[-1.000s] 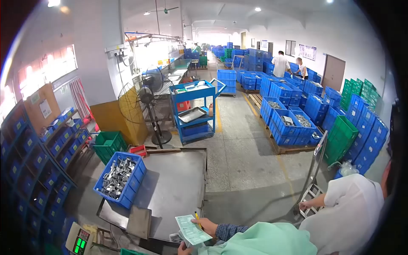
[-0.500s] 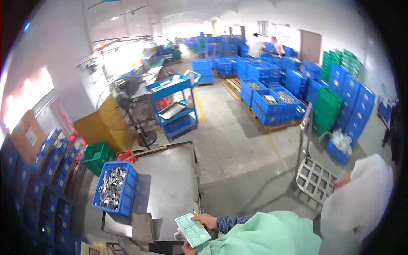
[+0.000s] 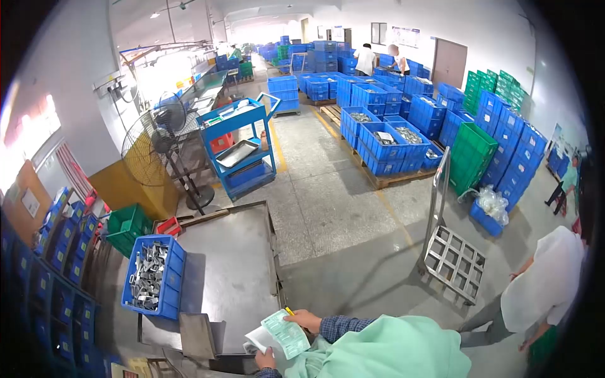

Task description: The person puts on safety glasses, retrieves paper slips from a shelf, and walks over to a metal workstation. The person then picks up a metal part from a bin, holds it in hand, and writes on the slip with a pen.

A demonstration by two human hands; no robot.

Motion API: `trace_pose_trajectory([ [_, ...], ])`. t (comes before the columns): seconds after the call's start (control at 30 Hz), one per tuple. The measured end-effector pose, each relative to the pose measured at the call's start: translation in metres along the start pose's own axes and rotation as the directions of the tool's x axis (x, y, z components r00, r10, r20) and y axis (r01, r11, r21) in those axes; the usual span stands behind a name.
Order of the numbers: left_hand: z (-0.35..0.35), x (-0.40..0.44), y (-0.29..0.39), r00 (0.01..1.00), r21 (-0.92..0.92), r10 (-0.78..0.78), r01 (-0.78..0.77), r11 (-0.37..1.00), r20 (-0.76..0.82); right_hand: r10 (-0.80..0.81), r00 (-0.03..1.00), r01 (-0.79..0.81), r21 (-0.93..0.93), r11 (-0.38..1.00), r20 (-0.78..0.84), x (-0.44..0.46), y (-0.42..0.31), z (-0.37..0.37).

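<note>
Low in the view, my two hands are at a small booklet with a pale green printed page and a white page to its left. My right hand comes in from the right in a dark checked sleeve. Its fingers are closed at the green page's upper edge, with a yellow pen sticking out of them. My left hand grips the booklet's lower edge, thumb on top. A metal-topped table lies beyond, bearing a blue crate of metal parts.
A blue tool cart and a black fan stand ahead. To the right are a metal hand trolley, blue crates on pallets and a green bin. A person in white stands at far right; others are further back.
The white page now shows spread out left of the green page. My left hand has moved slightly left and up. The person in white has drawn their hand back from the trolley.
</note>
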State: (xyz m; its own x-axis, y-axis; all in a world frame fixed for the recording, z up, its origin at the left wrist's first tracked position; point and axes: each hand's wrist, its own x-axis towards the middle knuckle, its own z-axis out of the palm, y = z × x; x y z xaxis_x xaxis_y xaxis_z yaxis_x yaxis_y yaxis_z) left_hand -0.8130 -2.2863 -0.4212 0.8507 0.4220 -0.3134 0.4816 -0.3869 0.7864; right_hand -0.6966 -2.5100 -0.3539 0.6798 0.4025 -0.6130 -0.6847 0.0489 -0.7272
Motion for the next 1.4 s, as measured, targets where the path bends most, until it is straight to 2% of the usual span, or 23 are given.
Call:
trace_pose_trajectory([
  [0.03, 0.002, 0.003, -0.004, 0.999, 0.004, -0.036, 0.036, 0.999, 0.003, 0.006, 1.000, -0.006, -0.024, 1.000, 0.028, -0.003, -0.005, -0.002],
  [0.07, 0.004, 0.002, -0.001, 0.999, -0.055, 0.015, -0.017, 0.998, -0.038, -0.017, 0.996, 0.023, -0.066, 0.998, 0.087, -0.001, -0.010, -0.006],
  [0.17, 0.009, 0.010, 0.004, 0.996, -0.180, -0.084, 0.086, 0.980, 0.022, -0.061, 0.974, 0.095, -0.146, 0.985, 0.220, -0.005, -0.010, -0.009],
  [0.27, 0.019, 0.013, 0.004, 0.995, -0.379, 0.002, 0.037, 0.925, 0.102, -0.090, 0.960, 0.136, -0.163, 0.977, 0.264, -0.015, -0.015, -0.006],
  [0.37, 0.023, 0.010, 0.018, 0.991, -0.317, 0.030, 0.014, 0.948, 0.133, -0.087, 0.953, 0.138, -0.159, 0.978, 0.292, -0.019, -0.025, -0.009],
  [0.47, 0.038, 0.023, 0.010, 0.981, -0.126, 0.075, -0.052, 0.991, 0.179, -0.075, 0.958, 0.131, -0.190, 0.973, 0.276, -0.007, -0.014, -0.023],
  [0.53, 0.050, 0.022, 0.010, 0.980, -0.234, 0.109, -0.068, 0.970, 0.165, -0.034, 0.970, 0.091, -0.229, 0.969, 0.241, -0.026, -0.029, -0.024],
  [0.6, 0.061, 0.018, 0.018, 0.983, -0.372, 0.131, -0.075, 0.925, 0.128, -0.086, 0.968, 0.147, -0.253, 0.956, 0.235, -0.028, -0.034, -0.032],
  [0.7, 0.068, 0.024, 0.020, 0.970, -0.311, 0.147, -0.082, 0.947, 0.193, -0.099, 0.970, 0.143, -0.192, 0.971, 0.220, -0.035, -0.033, -0.040],
  [0.8, 0.072, 0.027, 0.030, 0.962, -0.178, 0.028, 0.022, 0.984, 0.270, -0.116, 0.973, 0.149, -0.164, 0.975, 0.198, -0.036, -0.032, -0.053],
  [0.93, 0.078, 0.028, 0.042, 0.996, 0.110, 0.085, -0.086, 0.990, 0.014, -0.215, 0.959, 0.262, -0.295, 0.919, 0.184, -0.034, -0.028, -0.068],
  [1.03, 0.083, 0.057, 0.048, 0.959, 0.078, 0.285, -0.284, 0.956, 0.002, -0.266, 0.956, 0.295, -0.392, 0.871, 0.127, -0.034, -0.022, -0.078],
  [1.07, 0.087, 0.071, 0.055, 0.934, 0.051, 0.356, -0.356, 0.933, 0.008, -0.381, 0.919, 0.392, -0.356, 0.848, 0.104, -0.039, -0.018, -0.080],
  [1.1, 0.091, 0.086, 0.063, 0.903, 0.022, 0.428, -0.429, 0.903, 0.016, -0.393, 0.918, 0.389, -0.333, 0.859, 0.058, -0.045, -0.019, -0.084],
  [1.17, 0.100, 0.127, 0.092, 0.828, -0.012, 0.561, -0.561, 0.828, 0.022, -0.404, 0.915, 0.382, -0.283, 0.880, -0.023, -0.057, -0.018, -0.088],
  [1.2, 0.100, 0.147, 0.121, 0.837, -0.061, 0.542, -0.539, 0.840, 0.077, -0.415, 0.907, 0.380, -0.285, 0.880, -0.074, -0.058, -0.015, -0.092],
  [1.23, 0.088, 0.139, 0.191, 0.829, -0.180, 0.555, -0.538, 0.824, 0.063, -0.424, 0.897, 0.377, -0.288, 0.880, -0.121, -0.057, -0.011, -0.097],
  [1.27, 0.091, 0.181, 0.210, 0.693, 0.121, 0.716, -0.720, 0.683, 0.085, -0.432, 0.887, 0.374, -0.296, 0.879, -0.164, -0.058, -0.011, -0.101],
  [1.3, 0.080, 0.196, 0.255, 0.667, 0.316, 0.715, -0.739, 0.596, 0.211, -0.432, 0.879, 0.370, -0.285, 0.885, -0.201, -0.059, -0.010, -0.104],
  [1.37, 0.068, 0.204, 0.354, 0.530, 0.203, 0.846, -0.836, 0.510, 0.061, -0.434, 0.858, 0.367, -0.262, 0.892, -0.276, -0.064, -0.016, -0.108],
  [1.4, 0.059, 0.202, 0.399, 0.488, 0.196, 0.870, -0.862, 0.467, 0.073, -0.462, 0.841, 0.401, -0.249, 0.882, -0.282, -0.062, -0.014, -0.113],
])
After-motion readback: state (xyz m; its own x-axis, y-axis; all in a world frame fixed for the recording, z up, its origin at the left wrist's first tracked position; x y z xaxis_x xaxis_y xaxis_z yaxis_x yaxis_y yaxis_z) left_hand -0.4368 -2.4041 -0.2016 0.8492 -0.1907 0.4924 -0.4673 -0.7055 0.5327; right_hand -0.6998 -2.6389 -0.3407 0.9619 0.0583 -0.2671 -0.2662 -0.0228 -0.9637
